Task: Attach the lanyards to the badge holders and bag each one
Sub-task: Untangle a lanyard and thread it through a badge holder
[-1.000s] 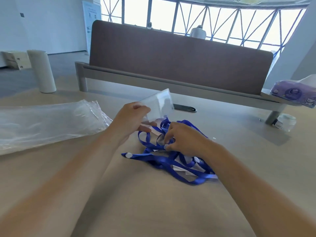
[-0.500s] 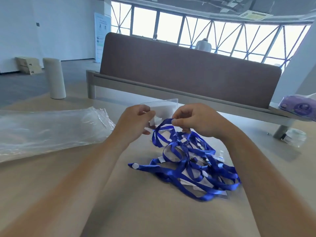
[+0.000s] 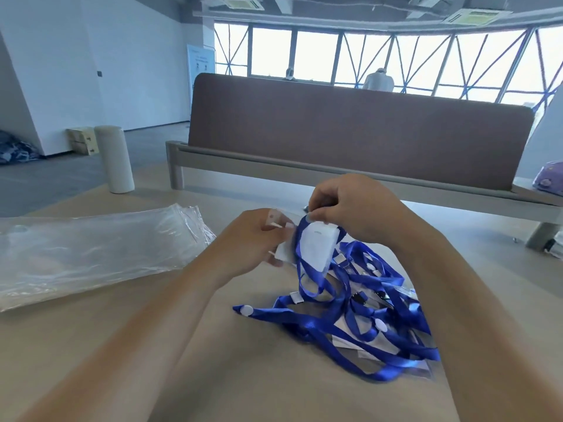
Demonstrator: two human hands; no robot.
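Here, in the head view, both hands meet above the middle of the pale surface (image 3: 213,376). The left hand (image 3: 253,239) is closed on a clear badge holder (image 3: 316,251), its fingers curled round the holder's left edge, and the holder is lifted off the surface and tilted. A white card shows through the plastic. The right hand (image 3: 356,208) sits just above and to the right, its fingers curled and its fingertips pinching a blue lanyard (image 3: 300,239) at the holder's top edge. Whether the clip is already through the holder's slot cannot be told, as the fingers cover that spot. From the pinch the strap hangs in a loop across the holder's face and runs down into the pile of lanyards (image 3: 365,315). The pile lies tangled on the surface below the right forearm, with white tabs and a few more clear holders mixed in.

A flat stack of clear bags (image 3: 91,248) lies to the left, well apart from the hands, with its near end toward the left forearm. Beyond it a pale cylinder (image 3: 114,159) stands upright near the far left edge. A brown divider panel (image 3: 350,141) runs along the back of the surface, and a purple pack (image 3: 548,178) sits at the far right by its end. Behind the panel are tall windows (image 3: 316,53).
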